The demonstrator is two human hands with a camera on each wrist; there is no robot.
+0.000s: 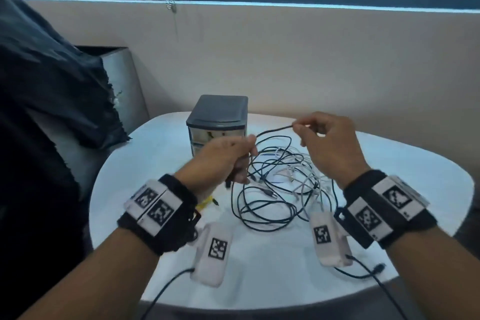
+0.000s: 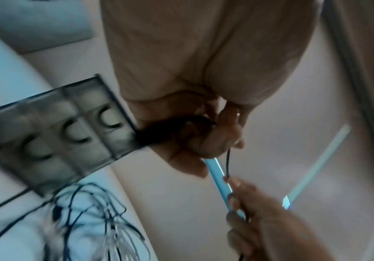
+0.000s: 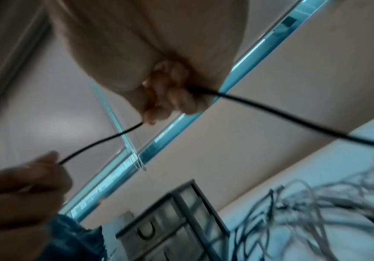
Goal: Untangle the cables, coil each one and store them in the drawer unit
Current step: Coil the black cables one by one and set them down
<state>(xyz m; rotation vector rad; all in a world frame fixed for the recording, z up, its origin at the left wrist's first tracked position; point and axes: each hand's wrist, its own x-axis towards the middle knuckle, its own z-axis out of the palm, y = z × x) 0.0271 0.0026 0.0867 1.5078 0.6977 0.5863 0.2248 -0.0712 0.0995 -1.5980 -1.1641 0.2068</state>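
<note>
A tangle of black and white cables (image 1: 281, 182) lies on the white table (image 1: 402, 176) in front of a dark drawer unit (image 1: 218, 122) with translucent drawers. My left hand (image 1: 233, 161) is raised over the pile's left side and grips a black cable (image 1: 275, 130), with coiled turns bunched in its fist (image 2: 204, 130). My right hand (image 1: 322, 135) pinches the same black cable (image 3: 101, 139) a little further along, so a short stretch runs between both hands. More of that cable (image 3: 293, 114) trails from the right hand down into the pile.
A chair draped with dark cloth (image 1: 52, 91) stands at the left of the table. A yellow-ended plug (image 1: 206, 202) lies under my left wrist. A black lead with a plug (image 1: 378, 269) lies near the table's front right edge. A wall and window blind are behind.
</note>
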